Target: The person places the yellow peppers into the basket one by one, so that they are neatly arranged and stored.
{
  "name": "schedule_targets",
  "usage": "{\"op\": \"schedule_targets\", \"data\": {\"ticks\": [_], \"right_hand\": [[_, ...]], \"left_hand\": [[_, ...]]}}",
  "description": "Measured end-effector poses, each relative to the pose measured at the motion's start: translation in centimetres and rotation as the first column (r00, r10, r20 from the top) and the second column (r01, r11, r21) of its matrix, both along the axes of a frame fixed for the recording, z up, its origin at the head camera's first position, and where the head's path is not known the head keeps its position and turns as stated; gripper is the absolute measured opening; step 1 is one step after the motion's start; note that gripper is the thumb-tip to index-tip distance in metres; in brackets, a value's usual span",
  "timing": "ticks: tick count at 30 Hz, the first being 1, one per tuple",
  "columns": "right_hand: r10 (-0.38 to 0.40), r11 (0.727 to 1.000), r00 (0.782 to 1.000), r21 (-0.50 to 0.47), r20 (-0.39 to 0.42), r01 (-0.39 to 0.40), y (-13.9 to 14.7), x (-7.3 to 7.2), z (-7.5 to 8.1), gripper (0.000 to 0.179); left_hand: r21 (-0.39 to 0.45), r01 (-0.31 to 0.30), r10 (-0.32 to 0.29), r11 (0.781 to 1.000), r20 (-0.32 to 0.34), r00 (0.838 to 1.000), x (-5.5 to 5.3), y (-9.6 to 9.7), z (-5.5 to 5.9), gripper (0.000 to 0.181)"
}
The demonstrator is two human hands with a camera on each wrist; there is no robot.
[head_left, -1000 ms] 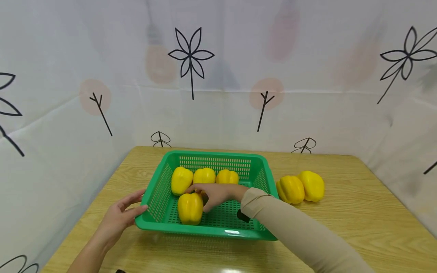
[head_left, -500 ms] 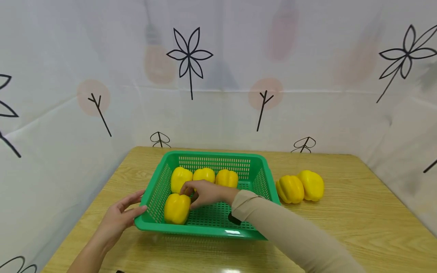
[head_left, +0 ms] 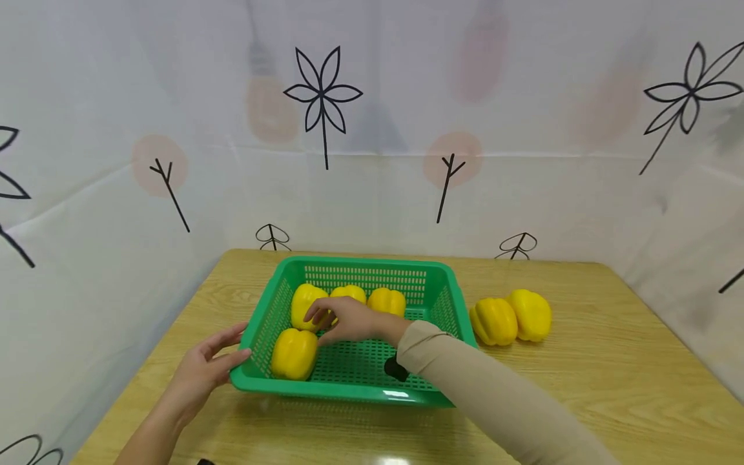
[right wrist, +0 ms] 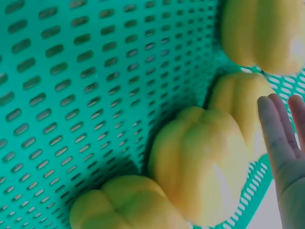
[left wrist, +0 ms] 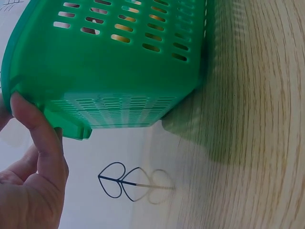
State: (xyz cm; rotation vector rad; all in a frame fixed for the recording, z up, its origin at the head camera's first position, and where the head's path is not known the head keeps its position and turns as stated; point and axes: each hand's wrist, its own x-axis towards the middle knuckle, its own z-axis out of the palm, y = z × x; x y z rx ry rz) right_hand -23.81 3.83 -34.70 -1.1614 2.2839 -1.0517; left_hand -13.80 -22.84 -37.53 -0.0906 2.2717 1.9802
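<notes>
A green plastic basket (head_left: 372, 397) with slotted walls holds several yellow bell peppers, three along its back wall. One more bell pepper (head_left: 294, 355) sits at the front left corner of the basket. Just right of and above it is my right hand (head_left: 349, 320), holding nothing; in the right wrist view its fingers (right wrist: 279, 129) are extended beside the peppers. Whether the thumb still brushes the front pepper is hard to tell. My left hand (head_left: 200, 371) grips the basket's left rim between thumb and fingers, and in the left wrist view a fingertip (left wrist: 24, 107) presses the rim.
Two more yellow bell peppers (head_left: 494, 321) lie against each other on the wooden table (head_left: 593, 361), to the right of the basket. A white patterned curtain (head_left: 372, 200) hangs behind the table and along its sides.
My right hand moved the front bell pepper left to the basket's corner, then let go and rose slightly. My left hand stays on the rim.
</notes>
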Motion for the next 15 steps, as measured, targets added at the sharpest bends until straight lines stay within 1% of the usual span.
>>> {"op": "schedule_targets", "data": {"ticks": [5,8,10,15], "right_hand": [[0.010,0.993,0.999,-0.116,0.042,-0.005,1.4,0.3,1.0,0.033],[0.007,0.986,0.998,-0.169,0.058,0.003,1.9,0.7,1.8,0.033],[-0.007,0.983,0.998,-0.185,0.055,0.018,2.1,1.2,2.4,0.032],[-0.034,0.974,0.998,-0.224,0.046,0.044,2.6,2.4,3.5,0.029]], "left_hand": [[0.002,-0.009,0.009,1.000,-0.001,1.000,0.1,0.1,0.0,0.065],[0.003,-0.010,0.010,1.000,-0.008,1.000,0.3,0.1,0.0,0.065],[0.001,-0.011,0.011,1.000,-0.018,1.000,0.3,0.1,0.0,0.065],[-0.004,-0.017,0.017,1.000,-0.017,1.000,0.4,0.2,-0.1,0.064]]}}
